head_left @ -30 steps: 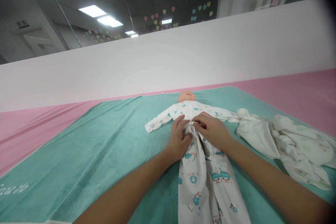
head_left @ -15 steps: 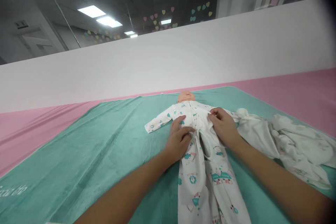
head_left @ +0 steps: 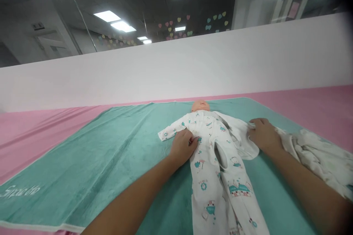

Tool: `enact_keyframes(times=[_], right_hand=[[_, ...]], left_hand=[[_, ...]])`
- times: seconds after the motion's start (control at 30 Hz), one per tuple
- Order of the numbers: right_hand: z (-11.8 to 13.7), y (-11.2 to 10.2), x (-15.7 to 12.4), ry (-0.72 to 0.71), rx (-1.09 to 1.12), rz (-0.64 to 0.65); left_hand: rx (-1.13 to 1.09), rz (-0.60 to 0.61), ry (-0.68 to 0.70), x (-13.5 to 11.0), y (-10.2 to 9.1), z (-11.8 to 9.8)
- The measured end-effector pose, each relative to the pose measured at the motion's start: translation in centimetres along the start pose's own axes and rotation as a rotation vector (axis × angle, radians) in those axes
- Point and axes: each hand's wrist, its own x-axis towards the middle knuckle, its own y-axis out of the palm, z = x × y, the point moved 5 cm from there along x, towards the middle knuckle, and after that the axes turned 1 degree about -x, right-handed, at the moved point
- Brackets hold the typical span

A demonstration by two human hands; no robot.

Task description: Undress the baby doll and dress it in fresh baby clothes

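Right hand (head_left: pixel 264 136): gripping the white flap (head_left: pixel 244 145), holding it out right. Left hand (head_left: pixel 183 147): resting on the printed garment (head_left: pixel 204 167), grip unclear; ideally steadying it against sliding.

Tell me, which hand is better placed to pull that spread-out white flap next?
Probably the right hand: it holds the white flap. The left hand touches the printed outfit, farther from the flap.

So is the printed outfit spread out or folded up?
Spread out: the printed outfit has one sleeve stretched sideways and both legs laid out lengthwise.
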Motion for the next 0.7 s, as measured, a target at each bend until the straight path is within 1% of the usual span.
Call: enact_keyframes(times=[0.07,0.13,0.2,0.23,0.3,0.33,0.37,0.4,0.43,0.5,0.53,0.57,0.6,0.63,0.7], right_hand=[[0.7,0.1,0.0,-0.102,-0.010,-0.099],[1.0,0.7,0.2,-0.181,-0.024,-0.119],[1.1,1.9,0.4,-0.245,-0.046,-0.059],[1.1,2.5,0.5,-0.261,-0.061,-0.019],[0.8,3.3,0.6,-0.258,-0.075,0.040],[0.7,3.4,0.6,-0.244,-0.065,0.051],[0.6,3.4,0.5,-0.225,-0.046,0.054],[0.7,3.2,0.2,-0.207,-0.018,0.049],[1.0,2.8,0.0,-0.189,0.017,0.034],[2.4,1.5,-0.8,-0.144,0.111,-0.014],[3.5,0.7,-1.2,-0.129,0.166,-0.040],[5.0,-0.1,-1.5,-0.116,0.234,-0.059],[6.7,-0.7,-1.7,-0.122,0.298,-0.053],[8.8,-1.4,-1.8,-0.156,0.353,-0.035],[13.5,-2.2,-1.4,-0.276,0.384,0.044]], left_hand=[[0.082,0.029,-0.077,0.1,-0.4,1.6],[0.152,0.032,-0.244,0.2,-1.3,4.3],[0.197,0.037,-0.439,0.1,-2.5,7.5],[0.219,0.040,-0.503,0.1,-3.0,9.0],[0.264,0.029,-0.549,-0.1,-3.9,11.0],[0.278,0.018,-0.550,-0.1,-4.1,11.6],[0.287,0.009,-0.522,-0.2,-4.2,11.8],[0.292,0.009,-0.460,-0.2,-4.1,11.6],[0.294,0.020,-0.368,-0.1,-3.8,11.2],[0.287,0.073,-0.136,0.0,-2.7,9.7],[0.279,0.107,-0.039,-0.1,-2.1,9.1],[0.268,0.137,0.018,-0.1,-1.6,8.7],[0.256,0.160,0.025,-0.1,-1.2,8.7],[0.246,0.171,0.000,0.0,-1.0,8.9],[0.224,0.156,-0.110,0.2,-0.9,9.8]])
